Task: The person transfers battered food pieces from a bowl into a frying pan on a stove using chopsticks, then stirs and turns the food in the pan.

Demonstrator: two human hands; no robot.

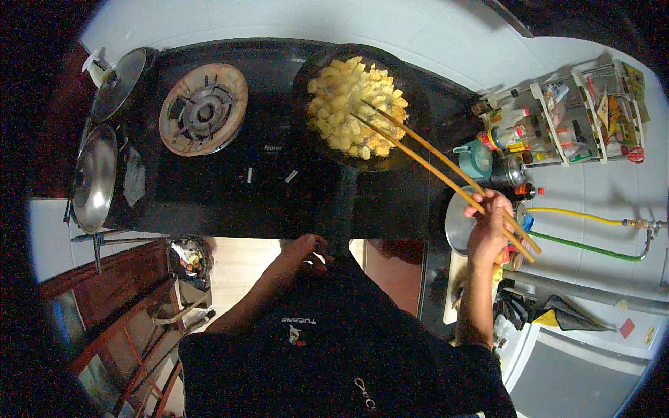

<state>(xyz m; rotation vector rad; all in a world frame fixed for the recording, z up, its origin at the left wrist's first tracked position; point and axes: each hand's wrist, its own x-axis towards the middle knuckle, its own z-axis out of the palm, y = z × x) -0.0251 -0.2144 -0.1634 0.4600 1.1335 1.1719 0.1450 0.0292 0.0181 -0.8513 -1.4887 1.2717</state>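
My right hand (pixel 490 227) grips a pair of long wooden cooking chopsticks (pixel 426 159), held apart. Their tips rest among the yellow cut pieces (pixel 360 112), perhaps potato, that fill a dark wok (pixel 360 166) on the right side of the black gas hob (pixel 219 193). Oil seems to bubble around the pieces. A dark handle (pixel 347 209) runs from the wok towards me. Close to my body and the counter's front edge is my left hand (pixel 312 252), in shadow, its fingers partly curled. Whether it touches the handle or holds anything cannot be made out.
Left of the wok sits a bare burner (pixel 205 111). Two metal lids (pixel 96 177) stand at the hob's left end. To the right are a metal bowl (pixel 459 222), a teal container (pixel 475 158), a rack of seasonings (pixel 559 123) and a yellow gas hose (pixel 580 213).
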